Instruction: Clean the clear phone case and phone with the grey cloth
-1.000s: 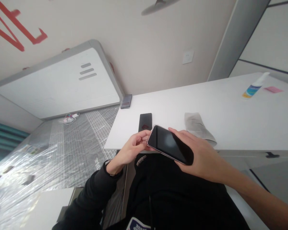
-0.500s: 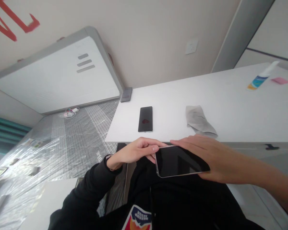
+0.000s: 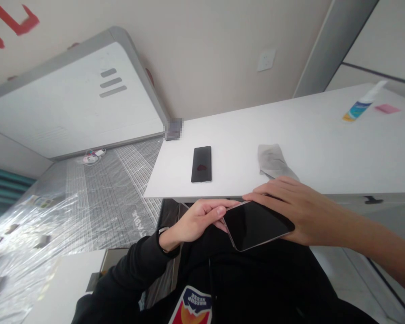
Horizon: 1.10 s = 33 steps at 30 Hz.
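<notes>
A smartphone (image 3: pixel 256 226) with a dark screen is held over my lap, just off the table's front edge, its screen facing up. My left hand (image 3: pixel 200 219) grips its left end, thumb on the edge and fingers underneath. Around its right end my right hand (image 3: pixel 295 207) is closed, covering that end and part of the far edge. On the table beyond lies a second dark phone (image 3: pixel 201 164), flat and apart from both hands. A grey cloth (image 3: pixel 273 159) is crumpled just past my right hand, which hides its near end.
The white table (image 3: pixel 236 135) runs along the wall. At its right stand a white spray bottle (image 3: pixel 359 108) and a pink item (image 3: pixel 387 109). A blurred dark object (image 3: pixel 173 129) sits at the far left corner. A whiteboard (image 3: pixel 74 99) leans at left, above a plastic-covered floor (image 3: pixel 97 202).
The held phone has tilted, its right end rising a little, with both hands still on it. The whole view has shifted slightly.
</notes>
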Motion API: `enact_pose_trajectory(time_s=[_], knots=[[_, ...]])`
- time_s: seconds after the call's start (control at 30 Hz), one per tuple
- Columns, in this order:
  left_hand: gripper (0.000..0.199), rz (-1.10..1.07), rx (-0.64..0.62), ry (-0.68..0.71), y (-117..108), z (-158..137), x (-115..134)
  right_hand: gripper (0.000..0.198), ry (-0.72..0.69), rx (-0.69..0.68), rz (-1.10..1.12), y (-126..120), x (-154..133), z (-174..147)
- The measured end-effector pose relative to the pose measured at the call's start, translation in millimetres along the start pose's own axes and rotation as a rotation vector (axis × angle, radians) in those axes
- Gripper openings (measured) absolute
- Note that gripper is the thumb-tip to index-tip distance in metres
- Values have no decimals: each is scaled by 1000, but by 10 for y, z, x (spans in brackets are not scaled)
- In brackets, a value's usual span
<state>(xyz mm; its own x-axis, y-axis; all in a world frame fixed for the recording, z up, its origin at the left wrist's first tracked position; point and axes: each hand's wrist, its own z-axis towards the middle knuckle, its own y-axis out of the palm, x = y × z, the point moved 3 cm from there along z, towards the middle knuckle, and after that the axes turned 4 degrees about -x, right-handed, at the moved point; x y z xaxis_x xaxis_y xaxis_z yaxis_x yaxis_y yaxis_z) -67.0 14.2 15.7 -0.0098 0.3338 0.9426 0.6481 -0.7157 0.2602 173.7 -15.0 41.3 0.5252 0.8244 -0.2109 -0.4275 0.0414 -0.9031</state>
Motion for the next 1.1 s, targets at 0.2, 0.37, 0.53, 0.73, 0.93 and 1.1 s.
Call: enact_pose_trajectory(time_s=[0.2,0.37,0.53,0.73,0.93,1.1], knots=[[48,-140,-228,-156,-97,10,-148,46,-82,-177,19,1,104,61],[46,-220,-213,-145,-105,31,-211,60,-101,-236,-3,-20,181,151],[46,-213,-194,-126,-72,32,-161,80,-95,-263,-16,-51,225,196],[43,-151,-224,-90,9,11,-117,86,-131,-235,-21,-59,216,173],[36,-111,-150,-72,92,34,-143,76,-162,-258,-103,-71,193,188],[37,-125,-108,-69,124,55,-173,67,-226,-256,-146,-96,185,222]])
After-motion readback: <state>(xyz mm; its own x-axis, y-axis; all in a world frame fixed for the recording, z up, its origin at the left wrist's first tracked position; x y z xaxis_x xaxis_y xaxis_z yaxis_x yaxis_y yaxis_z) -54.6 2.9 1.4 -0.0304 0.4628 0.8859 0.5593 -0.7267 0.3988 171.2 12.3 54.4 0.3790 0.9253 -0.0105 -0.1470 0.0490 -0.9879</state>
